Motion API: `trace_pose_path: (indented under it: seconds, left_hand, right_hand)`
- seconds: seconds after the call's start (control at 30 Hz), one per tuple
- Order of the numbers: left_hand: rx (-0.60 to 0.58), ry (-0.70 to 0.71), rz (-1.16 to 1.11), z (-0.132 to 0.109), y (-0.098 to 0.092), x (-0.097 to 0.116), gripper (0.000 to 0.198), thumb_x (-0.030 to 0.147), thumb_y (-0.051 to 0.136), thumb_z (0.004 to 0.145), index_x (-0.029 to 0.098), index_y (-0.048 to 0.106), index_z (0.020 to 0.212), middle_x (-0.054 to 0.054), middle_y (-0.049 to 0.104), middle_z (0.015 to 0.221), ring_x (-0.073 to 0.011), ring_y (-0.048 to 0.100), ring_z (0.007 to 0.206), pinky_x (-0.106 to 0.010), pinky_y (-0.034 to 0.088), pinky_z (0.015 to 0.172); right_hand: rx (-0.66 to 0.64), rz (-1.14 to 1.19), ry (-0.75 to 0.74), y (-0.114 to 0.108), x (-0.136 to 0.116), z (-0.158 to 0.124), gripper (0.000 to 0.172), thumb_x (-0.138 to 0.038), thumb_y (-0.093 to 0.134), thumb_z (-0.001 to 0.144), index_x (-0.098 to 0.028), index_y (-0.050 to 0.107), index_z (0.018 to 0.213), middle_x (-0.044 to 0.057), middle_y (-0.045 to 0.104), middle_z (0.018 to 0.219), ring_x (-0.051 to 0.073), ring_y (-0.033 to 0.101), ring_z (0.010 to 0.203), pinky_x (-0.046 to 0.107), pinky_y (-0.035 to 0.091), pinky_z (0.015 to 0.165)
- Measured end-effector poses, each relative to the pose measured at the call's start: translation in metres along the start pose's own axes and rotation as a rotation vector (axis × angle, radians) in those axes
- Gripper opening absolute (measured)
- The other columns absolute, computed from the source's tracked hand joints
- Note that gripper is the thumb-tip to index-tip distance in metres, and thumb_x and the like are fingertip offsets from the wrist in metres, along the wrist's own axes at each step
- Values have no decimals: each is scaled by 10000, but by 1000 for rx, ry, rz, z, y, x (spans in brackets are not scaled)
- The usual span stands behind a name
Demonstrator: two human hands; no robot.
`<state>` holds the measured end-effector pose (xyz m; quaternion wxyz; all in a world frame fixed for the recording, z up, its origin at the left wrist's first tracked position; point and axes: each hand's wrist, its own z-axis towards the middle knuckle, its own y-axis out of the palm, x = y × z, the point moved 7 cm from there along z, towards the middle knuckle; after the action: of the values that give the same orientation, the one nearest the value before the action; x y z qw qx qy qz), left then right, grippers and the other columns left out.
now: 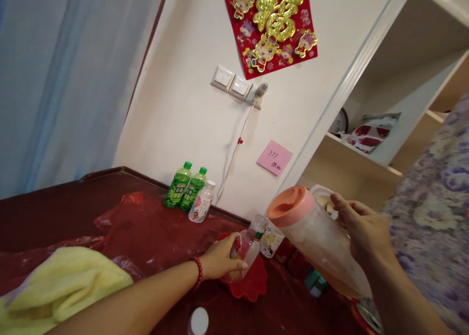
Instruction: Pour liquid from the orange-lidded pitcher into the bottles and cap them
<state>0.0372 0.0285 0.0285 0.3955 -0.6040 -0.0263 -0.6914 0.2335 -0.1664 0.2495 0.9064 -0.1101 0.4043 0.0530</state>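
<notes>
Pitcher is in the right hand, tilted, pink lid out to the left of that hand, near the mouth of the bottle but not clearly over it. Right thumb lies along the handle; other fingers look curled round it, mostly hidden. Left hand is wrapped part-way round the uncapped bottle, just above or inside the red bowl; can't tell if the base rests there.

Risks:
- Lid looks seated. If it's loose, more tilt could pop it or leak at the rim.
- Narrow mouth, wide lid: bad aim would run liquid down the bottle onto the left fingers, then slip. Bowl might catch some. Brownish tint low in the pitcher may be liquid; level unreadable.
- Bottle wall looks thin; a hard squeeze could buckle it.
- Bulky load on one wrist: a sag could hit the printed container just right of the left hand, or the green can below the right.
- White cap is near the left forearm; easily swept.
</notes>
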Motion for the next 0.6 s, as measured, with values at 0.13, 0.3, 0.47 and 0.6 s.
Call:
trace_pose_path:
  seconds: [0.13,0.3,0.47,0.6]
  left_hand:
    - [1,-6,18,0,0,-1,585,361,772,690,248,568,1226,-54,717,1162,-295,649,1055,-378,473,936]
    - [-2,14,-11,0,0,-1,629,343,776,686,257,548,1266,-56,700,1219,-300,633,1119,-378,456,978]
    - [-5,10,-11,0,1,-2,614,338,772,691,254,553,1258,-57,700,1226,-301,635,1122,-384,455,988]
    - [-1,21,-13,1,1,-3,636,350,773,689,262,544,1276,-54,698,1236,-303,627,1135,-387,454,993]
  right_hand:
    - [3,-24,-8,0,-3,-1,577,-741,793,571,-185,645,615,-48,439,479,108,364,510,262,263,461]
    - [-3,-53,-26,0,-5,0,574,-742,787,586,-185,653,613,-41,442,483,114,367,512,263,263,446]
    - [-13,-75,-43,1,-7,1,572,-743,779,597,-189,638,588,-35,447,484,115,366,504,260,254,429]
    - [-10,-96,-45,1,-10,0,579,-753,769,594,-189,640,588,-36,437,481,114,353,498,256,251,425]
